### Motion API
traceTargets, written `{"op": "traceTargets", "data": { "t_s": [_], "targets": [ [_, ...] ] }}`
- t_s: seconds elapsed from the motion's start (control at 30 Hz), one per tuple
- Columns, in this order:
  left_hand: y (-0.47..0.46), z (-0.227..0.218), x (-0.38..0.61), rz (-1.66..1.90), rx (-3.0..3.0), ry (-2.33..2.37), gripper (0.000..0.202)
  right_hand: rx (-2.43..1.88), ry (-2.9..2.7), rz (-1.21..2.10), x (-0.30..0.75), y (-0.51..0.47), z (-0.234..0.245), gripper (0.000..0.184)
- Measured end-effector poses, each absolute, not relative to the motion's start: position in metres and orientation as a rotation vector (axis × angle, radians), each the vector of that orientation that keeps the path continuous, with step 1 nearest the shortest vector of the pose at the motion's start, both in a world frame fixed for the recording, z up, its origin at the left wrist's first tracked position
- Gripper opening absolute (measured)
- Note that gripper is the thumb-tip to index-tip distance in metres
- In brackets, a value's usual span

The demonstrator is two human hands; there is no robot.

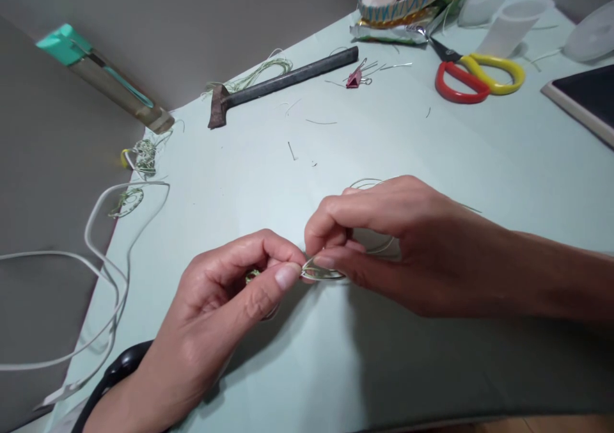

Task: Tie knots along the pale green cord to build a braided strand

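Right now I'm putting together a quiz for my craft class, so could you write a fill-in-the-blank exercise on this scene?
1. The left hand, with a ____ band at its wrist, and the right hand pinch a thin wire loop.
2. The scissors have one red handle and one ____ handle.
3. The hammer lies to the ____ of the scissors.

Missing words: black; yellow; left.

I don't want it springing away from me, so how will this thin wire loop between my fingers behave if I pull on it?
Probably springy rather than floppy: the wire loop holds its curve between the left hand and right hand. Likely very light, being so thin. It may slip, since only fingertips pinch it.
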State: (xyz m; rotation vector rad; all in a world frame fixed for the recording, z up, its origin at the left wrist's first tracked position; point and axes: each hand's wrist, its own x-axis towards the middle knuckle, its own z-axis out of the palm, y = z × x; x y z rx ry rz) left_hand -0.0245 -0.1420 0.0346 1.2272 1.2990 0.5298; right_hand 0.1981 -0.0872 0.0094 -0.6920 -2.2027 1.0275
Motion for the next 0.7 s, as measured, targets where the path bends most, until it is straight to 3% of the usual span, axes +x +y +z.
{"op": "traceTargets", "data": {
  "t_s": [0.53,0.7],
  "targets": [
    [-0.1419,0.0309,-0.0211,0.580,1.175,1.207,0.013,-0.657,-2.249,0.922,0.1992,-0.0918,0.0092,0.013],
    [-0.1416,0.0291,-0.0184,0.584,1.175,1.208,0.015,-0.660,-2.299,0.729,0.1956,-0.0944,0.0073,0.015]
  ]
}}
